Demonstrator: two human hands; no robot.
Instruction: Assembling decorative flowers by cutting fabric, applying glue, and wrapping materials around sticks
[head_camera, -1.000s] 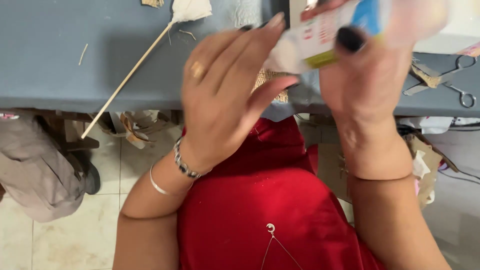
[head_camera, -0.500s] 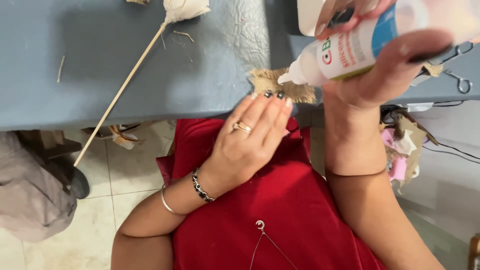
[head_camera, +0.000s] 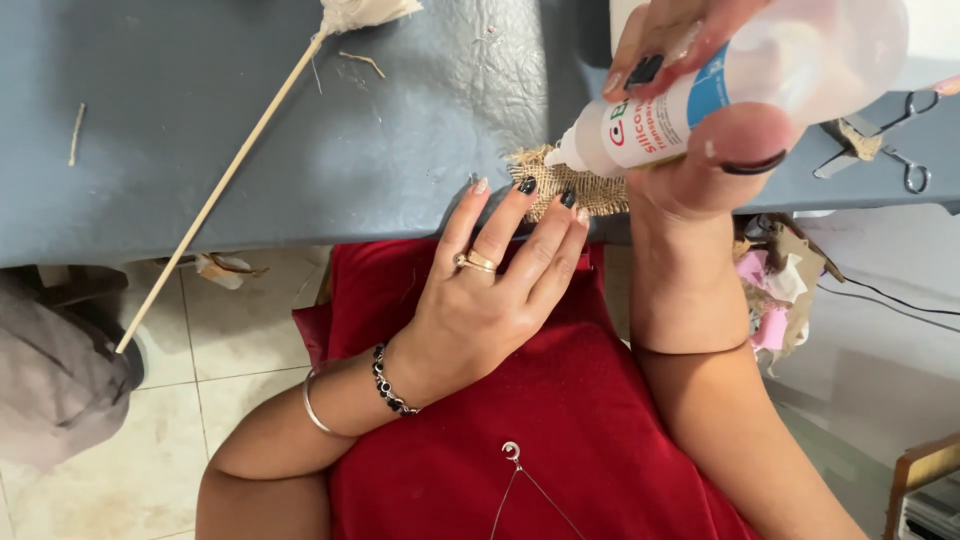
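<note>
My right hand (head_camera: 715, 150) grips a white glue bottle (head_camera: 730, 85), tilted so its nozzle points down-left at a small piece of burlap (head_camera: 565, 185) lying on the near edge of the blue table (head_camera: 330, 140). My left hand (head_camera: 490, 290) lies flat with fingers spread, its fingertips pressing on the burlap's near edge. It wears rings and two bracelets.
A long wooden stick (head_camera: 215, 190) with a cloth-wrapped tip lies slantwise on the table and overhangs its edge at the left. Scissors (head_camera: 880, 150) lie at the right. Scraps of paper and fabric (head_camera: 775, 285) sit below the table on the right. Grey cloth (head_camera: 55, 370) lies at the left.
My left hand dropped from the bottle to the table edge and settled on the burlap. The right hand tipped the bottle so its nozzle came down over the burlap.
</note>
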